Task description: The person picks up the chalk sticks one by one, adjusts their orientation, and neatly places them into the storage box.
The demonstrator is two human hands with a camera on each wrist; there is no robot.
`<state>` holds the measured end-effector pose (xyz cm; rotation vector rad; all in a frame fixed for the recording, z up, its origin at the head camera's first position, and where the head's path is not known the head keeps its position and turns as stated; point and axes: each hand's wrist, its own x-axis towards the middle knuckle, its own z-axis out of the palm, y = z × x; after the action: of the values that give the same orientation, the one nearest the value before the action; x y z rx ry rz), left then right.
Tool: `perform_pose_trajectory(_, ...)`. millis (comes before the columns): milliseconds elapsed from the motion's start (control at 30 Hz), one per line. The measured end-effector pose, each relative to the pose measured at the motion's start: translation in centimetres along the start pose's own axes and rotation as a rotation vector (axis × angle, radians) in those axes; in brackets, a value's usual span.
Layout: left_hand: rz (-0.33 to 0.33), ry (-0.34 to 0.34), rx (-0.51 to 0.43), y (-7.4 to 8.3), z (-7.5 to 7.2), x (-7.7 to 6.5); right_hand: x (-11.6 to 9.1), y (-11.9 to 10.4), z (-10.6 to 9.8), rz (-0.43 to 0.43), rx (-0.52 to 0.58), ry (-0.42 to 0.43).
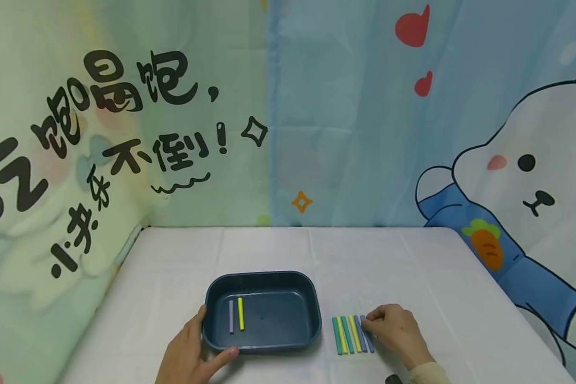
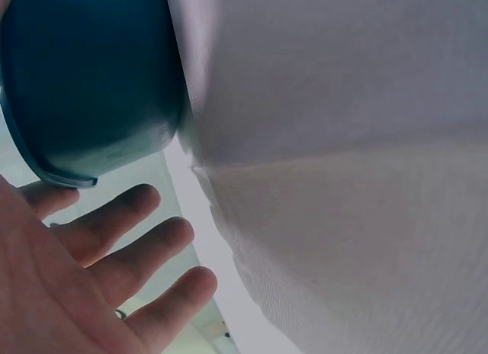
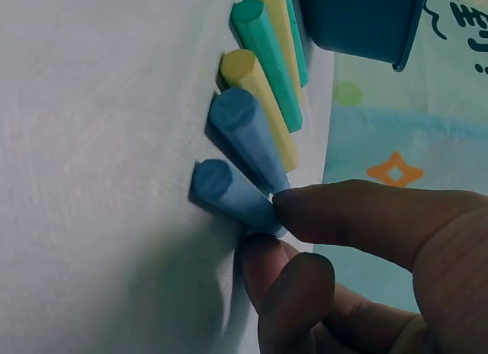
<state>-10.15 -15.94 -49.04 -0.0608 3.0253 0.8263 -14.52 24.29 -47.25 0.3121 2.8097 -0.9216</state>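
Observation:
A dark blue tray (image 1: pixel 278 321) stands on the table, holding a purple chalk stick (image 1: pixel 231 318) and a yellow chalk stick (image 1: pixel 241 314) side by side at its left. My left hand (image 1: pixel 189 344) touches the tray's near left corner, thumb at the front rim; its other fingers extend loosely in the left wrist view. To the tray's right lies a row of green, yellow and blue chalk sticks (image 1: pixel 348 336). With thumb and fingertips, my right hand (image 1: pixel 396 329) pinches the far end of the rightmost blue chalk stick (image 3: pixel 229 190), which lies on the cloth.
A white cloth (image 1: pixel 173 266) covers the table. Behind it hangs a printed curtain (image 1: pixel 336 133) with lettering and a cartoon animal. A small dark object (image 1: pixel 393 379) shows by the right wrist at the bottom edge.

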Motion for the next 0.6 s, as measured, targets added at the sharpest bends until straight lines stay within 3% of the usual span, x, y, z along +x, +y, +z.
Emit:
perform_pose_trajectory(267, -0.005, 0.004, -0.008, -0.1, 0.1, 0.1, 0.6, 0.3, 0.2, 0.033, -0.003, 0.031)
perform_pose_trajectory(600, -0.014, -0.003, -0.002, -0.2, 0.1, 0.1, 1.1, 0.6, -0.2, 0.090, 0.161, 0.020)
